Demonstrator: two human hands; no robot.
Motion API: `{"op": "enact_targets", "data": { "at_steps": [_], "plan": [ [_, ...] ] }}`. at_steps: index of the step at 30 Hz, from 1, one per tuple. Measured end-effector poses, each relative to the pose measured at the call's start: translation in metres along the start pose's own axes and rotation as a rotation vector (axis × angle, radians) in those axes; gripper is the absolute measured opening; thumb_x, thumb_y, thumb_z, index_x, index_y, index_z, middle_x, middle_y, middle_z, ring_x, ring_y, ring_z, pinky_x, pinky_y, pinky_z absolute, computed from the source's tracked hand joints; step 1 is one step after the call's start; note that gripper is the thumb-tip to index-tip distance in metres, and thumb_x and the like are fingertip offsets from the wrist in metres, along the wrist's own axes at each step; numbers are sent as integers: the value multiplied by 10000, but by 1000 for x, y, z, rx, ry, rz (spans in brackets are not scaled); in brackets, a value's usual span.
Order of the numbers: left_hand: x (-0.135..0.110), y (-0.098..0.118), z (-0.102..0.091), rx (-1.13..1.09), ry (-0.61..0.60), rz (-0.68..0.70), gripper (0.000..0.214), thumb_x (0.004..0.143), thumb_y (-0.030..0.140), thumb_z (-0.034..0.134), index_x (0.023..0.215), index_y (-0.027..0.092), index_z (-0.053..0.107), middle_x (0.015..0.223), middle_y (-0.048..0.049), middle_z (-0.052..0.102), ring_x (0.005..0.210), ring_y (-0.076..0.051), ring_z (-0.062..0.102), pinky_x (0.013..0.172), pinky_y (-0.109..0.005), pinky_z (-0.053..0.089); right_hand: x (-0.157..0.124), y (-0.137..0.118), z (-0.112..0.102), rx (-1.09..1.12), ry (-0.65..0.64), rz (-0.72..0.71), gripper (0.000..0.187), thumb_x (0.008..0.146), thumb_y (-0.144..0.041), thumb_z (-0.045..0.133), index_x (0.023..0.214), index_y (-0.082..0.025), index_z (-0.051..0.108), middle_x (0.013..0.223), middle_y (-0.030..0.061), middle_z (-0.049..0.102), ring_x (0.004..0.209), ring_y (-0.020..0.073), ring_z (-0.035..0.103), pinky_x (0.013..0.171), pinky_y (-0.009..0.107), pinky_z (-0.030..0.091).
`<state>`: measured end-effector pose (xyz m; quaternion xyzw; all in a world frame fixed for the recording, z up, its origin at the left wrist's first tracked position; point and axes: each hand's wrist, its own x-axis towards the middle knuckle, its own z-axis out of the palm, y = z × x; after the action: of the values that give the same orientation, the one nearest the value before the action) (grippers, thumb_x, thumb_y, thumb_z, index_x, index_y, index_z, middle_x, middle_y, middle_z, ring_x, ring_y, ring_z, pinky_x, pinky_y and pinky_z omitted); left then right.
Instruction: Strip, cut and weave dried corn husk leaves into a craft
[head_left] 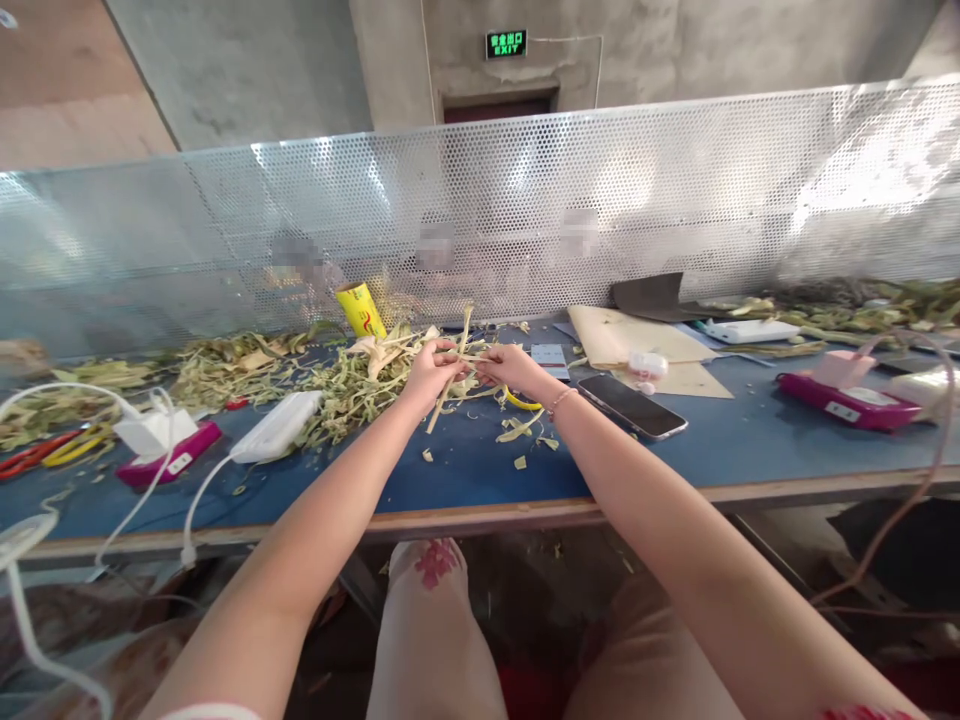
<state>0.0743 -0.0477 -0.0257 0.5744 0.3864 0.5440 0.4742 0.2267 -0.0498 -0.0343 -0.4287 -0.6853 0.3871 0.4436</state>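
Observation:
Above the blue table, my left hand point(433, 370) is closed on a pale dried plant stalk point(439, 405) that slants down toward me. My right hand point(514, 367) sits close beside it, its fingers pinched at the other end of a thin strip point(474, 358) running between both hands. A heap of dried greenish plant pieces point(349, 385) lies by my left hand. Under my right hand shows part of a yellow-handled tool point(523, 401), its working end hidden. Small scraps point(519, 430) are scattered in front of the hands.
A black phone point(632, 405), a white-capped small container point(649, 368) and beige paper sheets point(637, 340) lie to the right. A yellow can-like tube point(361, 310) stands behind the heap. Purple power strips point(847, 400) with cables lie on both sides. A perforated metal screen point(517, 220) bounds the table's back.

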Motion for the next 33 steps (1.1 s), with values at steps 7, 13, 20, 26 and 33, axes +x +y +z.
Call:
{"op": "enact_targets", "data": {
  "at_steps": [7, 13, 20, 26, 33],
  "plan": [
    [1, -2, 2, -51, 38, -18, 286, 623, 21, 594, 762, 171, 395, 569, 63, 556, 527, -87, 592, 602, -255, 520, -7, -8, -3, -216, -16, 4, 236, 791, -262, 523, 584, -148, 523, 519, -10, 522, 472, 79, 447, 488, 209, 350],
    [0, -1, 4, -80, 41, -23, 296, 637, 15, 586, 738, 178, 361, 559, 77, 527, 533, -72, 578, 607, -246, 523, -7, -8, -3, -498, -22, -60, 368, 829, -366, 463, 522, -177, 392, 441, -50, 367, 439, 72, 311, 471, 231, 238],
    [-1, -1, 5, -87, -20, -40, 322, 629, 53, 630, 725, 183, 352, 587, 68, 529, 558, -81, 592, 666, -286, 530, -4, -4, -3, -440, 45, -79, 292, 833, -313, 450, 583, -187, 366, 507, -41, 439, 483, 81, 409, 511, 221, 296],
    [2, -5, 5, -46, 5, -31, 435, 540, 83, 723, 782, 187, 376, 598, 66, 549, 525, -83, 568, 636, -282, 511, -5, -5, 2, -353, 19, -115, 223, 830, -244, 424, 617, -188, 387, 508, -47, 450, 456, 78, 432, 500, 210, 336],
    [0, -1, 3, -31, 42, -9, 293, 618, 73, 625, 841, 170, 463, 605, 38, 578, 521, -88, 570, 539, -218, 478, -3, -3, 1, -276, -4, -70, 180, 824, -225, 454, 654, -178, 417, 566, -21, 515, 498, 85, 477, 507, 206, 366]
  ]
}}
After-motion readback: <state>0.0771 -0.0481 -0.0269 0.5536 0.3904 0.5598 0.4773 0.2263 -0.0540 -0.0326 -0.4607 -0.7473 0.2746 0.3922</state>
